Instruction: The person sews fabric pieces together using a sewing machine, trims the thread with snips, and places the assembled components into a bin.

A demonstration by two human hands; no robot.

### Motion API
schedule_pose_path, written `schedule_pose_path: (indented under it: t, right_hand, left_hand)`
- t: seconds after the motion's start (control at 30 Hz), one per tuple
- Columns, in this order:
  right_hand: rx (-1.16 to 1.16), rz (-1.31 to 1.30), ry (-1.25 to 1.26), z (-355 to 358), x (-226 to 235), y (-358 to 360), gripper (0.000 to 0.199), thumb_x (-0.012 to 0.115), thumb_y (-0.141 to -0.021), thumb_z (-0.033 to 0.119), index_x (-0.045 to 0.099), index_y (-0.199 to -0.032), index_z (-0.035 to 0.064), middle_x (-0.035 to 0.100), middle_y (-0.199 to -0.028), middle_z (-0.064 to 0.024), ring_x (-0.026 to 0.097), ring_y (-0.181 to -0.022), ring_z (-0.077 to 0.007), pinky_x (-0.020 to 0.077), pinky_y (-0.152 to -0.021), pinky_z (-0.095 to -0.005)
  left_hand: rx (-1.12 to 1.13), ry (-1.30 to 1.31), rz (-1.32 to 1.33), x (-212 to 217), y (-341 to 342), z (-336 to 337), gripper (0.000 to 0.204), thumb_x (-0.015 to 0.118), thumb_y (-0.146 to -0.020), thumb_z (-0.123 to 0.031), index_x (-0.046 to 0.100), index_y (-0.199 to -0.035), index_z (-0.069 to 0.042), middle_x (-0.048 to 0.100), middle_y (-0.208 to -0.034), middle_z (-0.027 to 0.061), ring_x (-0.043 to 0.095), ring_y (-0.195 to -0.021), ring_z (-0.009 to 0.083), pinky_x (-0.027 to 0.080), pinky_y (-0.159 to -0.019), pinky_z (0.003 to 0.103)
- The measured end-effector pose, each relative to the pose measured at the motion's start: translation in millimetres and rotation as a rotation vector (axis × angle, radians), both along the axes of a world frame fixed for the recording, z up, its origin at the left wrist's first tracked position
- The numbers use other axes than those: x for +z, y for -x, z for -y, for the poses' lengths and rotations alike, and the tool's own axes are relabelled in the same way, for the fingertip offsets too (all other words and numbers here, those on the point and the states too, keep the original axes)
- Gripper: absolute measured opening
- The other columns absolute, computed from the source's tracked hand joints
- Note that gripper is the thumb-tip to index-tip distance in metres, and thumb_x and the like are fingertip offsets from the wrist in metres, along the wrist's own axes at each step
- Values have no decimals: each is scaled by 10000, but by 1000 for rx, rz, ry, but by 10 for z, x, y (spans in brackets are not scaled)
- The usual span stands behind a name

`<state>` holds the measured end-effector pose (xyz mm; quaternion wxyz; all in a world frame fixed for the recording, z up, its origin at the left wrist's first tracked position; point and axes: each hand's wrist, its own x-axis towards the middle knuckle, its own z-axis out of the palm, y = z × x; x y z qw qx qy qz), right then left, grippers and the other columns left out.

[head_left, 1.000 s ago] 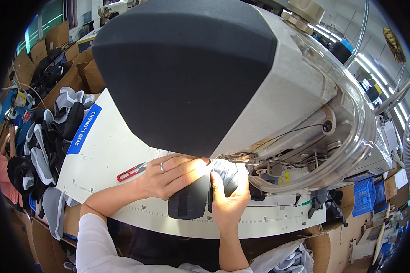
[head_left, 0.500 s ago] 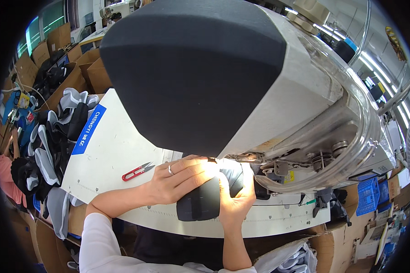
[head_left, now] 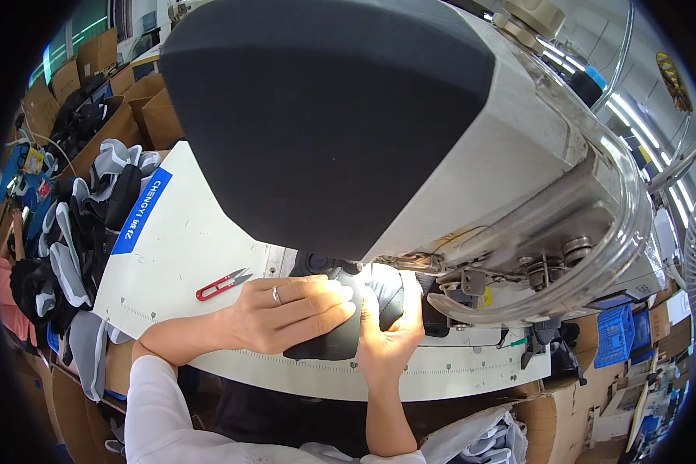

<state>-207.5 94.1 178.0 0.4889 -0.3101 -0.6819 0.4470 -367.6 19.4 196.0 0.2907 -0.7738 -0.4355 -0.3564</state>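
Note:
A black padded fabric piece (head_left: 325,345) lies under the lit needle area of a sewing machine (head_left: 456,182). My left hand (head_left: 294,313), with a ring on one finger, rests flat on the piece, fingers stretched toward the needle area. Just right of it, my right hand (head_left: 391,332) grips the edge of the fabric, its thumb on top and the other fingers along the side. The needle itself is hidden behind the machine head and in glare. Red-handled thread snips (head_left: 223,284) lie on the white worktable (head_left: 182,224), left of the machine.
Grey and black fabric pieces (head_left: 68,263) are heaped at the table's left. Cardboard boxes (head_left: 151,108) stand behind them. An open bag with grey pieces (head_left: 483,441) sits below the front edge. Blue crates (head_left: 615,336) are at the right. Another person's pink sleeve (head_left: 11,298) shows far left.
The fabric has moved away from me under the machine, and its far part now shows beyond my left fingers. My left hand sits farther back on the piece. The view has shifted slightly.

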Motion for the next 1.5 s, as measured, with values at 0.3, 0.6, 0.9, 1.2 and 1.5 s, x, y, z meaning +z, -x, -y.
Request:
schedule_pose_path:
  t: [0.3,0.6,0.9,1.2,1.5]
  right_hand:
    - [-20,83,-105,-39,-60,5,352,619,-851,-19,517,-1182,-82,618,-1000,-106,570,-882,-141,446,-813,-254]
    - [-80,96,-99,-74,-65,17,333,612,-869,4,512,-1176,-79,617,-1008,-113,563,-938,-167,437,-874,-289]
    - [47,48,141,-93,-111,-11,438,574,-882,-37,401,-1283,-78,621,-958,-140,612,-700,-122,545,-566,-262]
    - [65,68,-130,-124,-80,7,315,524,-905,-40,403,-1194,-77,638,-876,-163,658,-596,-186,550,-478,-245]
    - [238,-246,345,-98,24,13,211,536,-930,25,449,-1103,-62,645,-870,-137,672,-571,-201,535,-454,-235]
  left_hand:
    - [8,3,29,-28,50,-73,235,629,-723,-66,701,-946,-46,670,-909,62,673,-826,183,592,-729,260]
    - [42,3,18,-68,29,-175,174,622,-771,-86,676,-934,-57,662,-979,50,663,-915,188,592,-692,257]
    - [64,72,7,-7,83,-148,192,650,-695,-101,669,-880,-55,637,-975,29,651,-901,176,595,-690,272]
    - [76,41,3,-58,144,-166,187,685,-654,-97,671,-838,-66,636,-961,23,650,-859,162,590,-654,265]
    - [61,34,11,-84,229,-199,175,690,-664,-73,681,-839,-83,654,-980,16,657,-828,146,568,-606,253]
